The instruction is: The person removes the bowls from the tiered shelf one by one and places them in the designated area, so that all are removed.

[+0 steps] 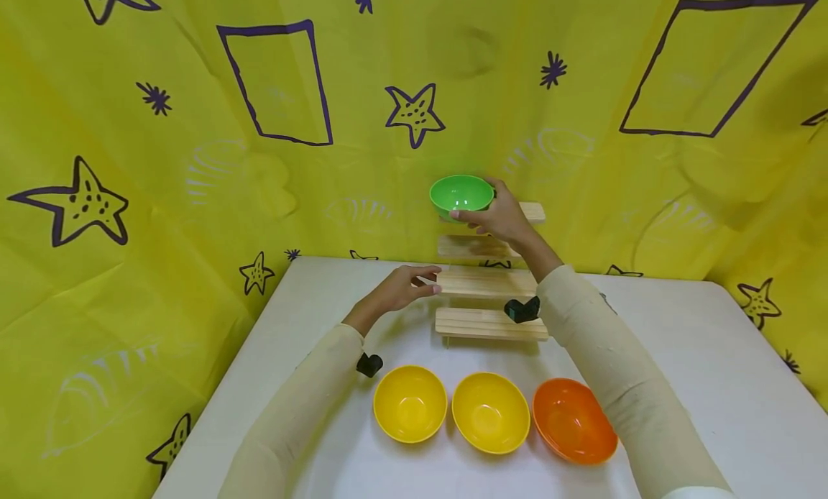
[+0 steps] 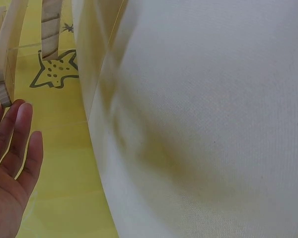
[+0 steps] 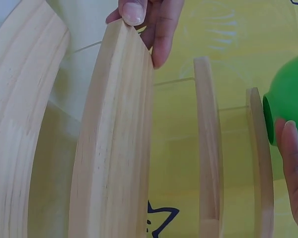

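Observation:
My right hand [image 1: 504,215] holds a green bowl [image 1: 461,195] by its right side, thumb at the front, at the top step of a tiered wooden shelf [image 1: 485,282]. The bowl faces up and overlaps the left part of that step. In the right wrist view, the green bowl [image 3: 294,94] is close beside the top plank [image 3: 260,163]. My left hand [image 1: 404,287] pinches the left end of the second plank from the bottom, with the thumb [image 3: 133,13] on its front corner and fingers behind.
Two yellow bowls [image 1: 410,404] and an orange bowl [image 1: 574,421] stand in a row on the white table [image 1: 698,355], in front of the shelf. A yellow cloth [image 1: 362,168] with drawn stars hangs close behind the shelf and along both sides.

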Action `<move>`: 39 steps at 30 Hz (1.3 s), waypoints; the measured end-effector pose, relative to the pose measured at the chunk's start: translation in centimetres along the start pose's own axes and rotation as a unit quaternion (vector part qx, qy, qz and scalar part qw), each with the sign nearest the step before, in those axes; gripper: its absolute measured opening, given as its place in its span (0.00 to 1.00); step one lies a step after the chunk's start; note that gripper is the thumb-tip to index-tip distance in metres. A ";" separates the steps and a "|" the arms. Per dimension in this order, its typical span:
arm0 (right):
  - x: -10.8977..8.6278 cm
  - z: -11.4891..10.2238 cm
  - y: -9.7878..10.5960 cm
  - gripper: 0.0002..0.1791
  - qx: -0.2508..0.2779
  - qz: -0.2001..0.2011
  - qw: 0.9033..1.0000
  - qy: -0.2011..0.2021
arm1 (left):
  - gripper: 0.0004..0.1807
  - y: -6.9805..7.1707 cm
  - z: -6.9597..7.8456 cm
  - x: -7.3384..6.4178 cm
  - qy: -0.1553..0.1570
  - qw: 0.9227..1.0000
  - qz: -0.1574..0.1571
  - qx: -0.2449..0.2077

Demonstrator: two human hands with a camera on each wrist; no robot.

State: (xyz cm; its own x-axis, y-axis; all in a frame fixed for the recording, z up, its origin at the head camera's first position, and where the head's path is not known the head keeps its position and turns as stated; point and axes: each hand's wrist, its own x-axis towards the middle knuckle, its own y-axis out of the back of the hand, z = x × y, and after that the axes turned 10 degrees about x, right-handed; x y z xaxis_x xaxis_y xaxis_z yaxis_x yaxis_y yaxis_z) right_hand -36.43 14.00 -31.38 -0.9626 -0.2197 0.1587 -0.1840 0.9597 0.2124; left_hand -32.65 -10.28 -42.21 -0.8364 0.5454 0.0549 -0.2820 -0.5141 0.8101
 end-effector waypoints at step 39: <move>-6.3 0.4 4.2 0.57 -0.038 -0.051 0.998 0.010 | 0.29 -0.2 0.0 -0.2 0.003 1.000 0.006 -0.014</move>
State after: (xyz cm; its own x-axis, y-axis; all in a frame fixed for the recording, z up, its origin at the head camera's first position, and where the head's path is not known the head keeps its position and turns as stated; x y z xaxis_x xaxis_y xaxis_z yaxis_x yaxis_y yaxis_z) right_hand -31.27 19.50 -31.84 -0.9353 -0.3195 0.1522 -0.2642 0.9165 0.3004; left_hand -32.45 -10.24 -42.36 -0.8425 0.5352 0.0607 -0.2853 -0.5390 0.7925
